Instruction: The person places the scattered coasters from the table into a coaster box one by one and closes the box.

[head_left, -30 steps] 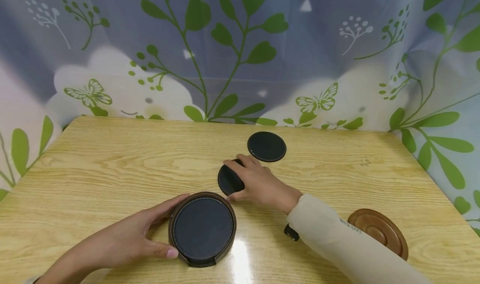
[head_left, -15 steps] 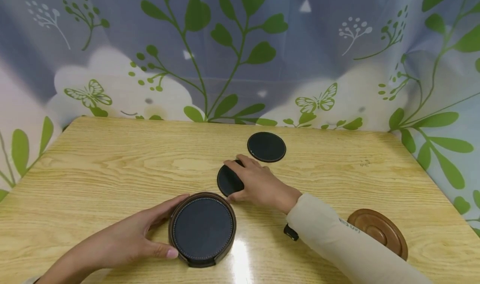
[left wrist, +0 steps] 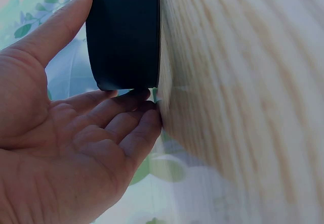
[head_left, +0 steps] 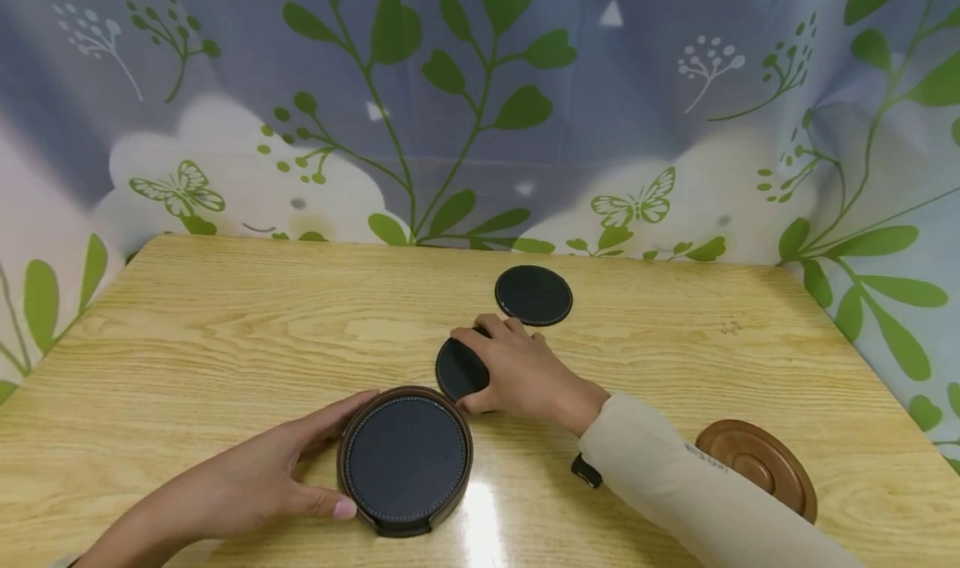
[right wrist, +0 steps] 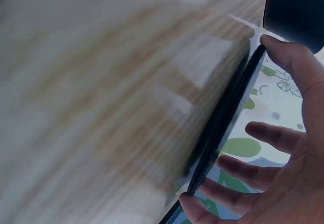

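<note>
My left hand (head_left: 258, 476) holds the side of a round dark coaster holder (head_left: 375, 522), thumb at its near left and fingers at its far left. A black stitched coaster (head_left: 405, 459) lies on top in the holder. My right hand (head_left: 525, 376) grips a second black coaster (head_left: 459, 368) just behind the holder. In the right wrist view, the thumb is at one end of that coaster's edge (right wrist: 228, 113) and a finger at the other. It is low over the wood; whether it touches cannot be told. A third black coaster (head_left: 534, 294) lies flat beyond the right hand.
A brown round ridged piece (head_left: 757, 468) lies at the right, partly covered by the beige sleeve (head_left: 675, 468). Everything stands on a wood-grain table (head_left: 262, 318). A leaf-patterned curtain (head_left: 300, 76) hangs along the table's back and sides.
The right hand's fingers have curled in more round the second coaster, and hand and coaster have come slightly nearer. The left hand and the holder have stayed put.
</note>
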The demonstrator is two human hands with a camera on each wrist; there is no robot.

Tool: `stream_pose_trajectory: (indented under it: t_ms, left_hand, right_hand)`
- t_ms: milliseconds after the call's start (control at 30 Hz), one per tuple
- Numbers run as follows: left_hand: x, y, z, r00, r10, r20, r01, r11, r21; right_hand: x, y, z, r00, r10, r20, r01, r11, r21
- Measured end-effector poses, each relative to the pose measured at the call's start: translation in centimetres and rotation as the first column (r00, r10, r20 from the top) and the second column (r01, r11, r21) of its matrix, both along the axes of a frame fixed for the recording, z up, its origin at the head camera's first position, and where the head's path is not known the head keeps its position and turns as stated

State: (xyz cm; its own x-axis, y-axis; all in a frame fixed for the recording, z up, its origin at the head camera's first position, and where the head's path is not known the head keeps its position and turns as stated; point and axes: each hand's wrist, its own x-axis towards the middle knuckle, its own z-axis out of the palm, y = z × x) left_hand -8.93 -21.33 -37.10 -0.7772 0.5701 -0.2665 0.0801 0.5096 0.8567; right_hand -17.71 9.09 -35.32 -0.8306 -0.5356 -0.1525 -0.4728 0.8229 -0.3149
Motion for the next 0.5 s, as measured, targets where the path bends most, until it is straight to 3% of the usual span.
stream_pose_trajectory:
  t_ms: [500]
  left_hand:
    - [0.1,0.1,0.3,1.0,0.0,0.005,0.0,1.0,-0.009]
  right_hand:
    - [1.1,1.1,0.7,0.996,0.001,-0.094,-0.004,0.999,-0.036]
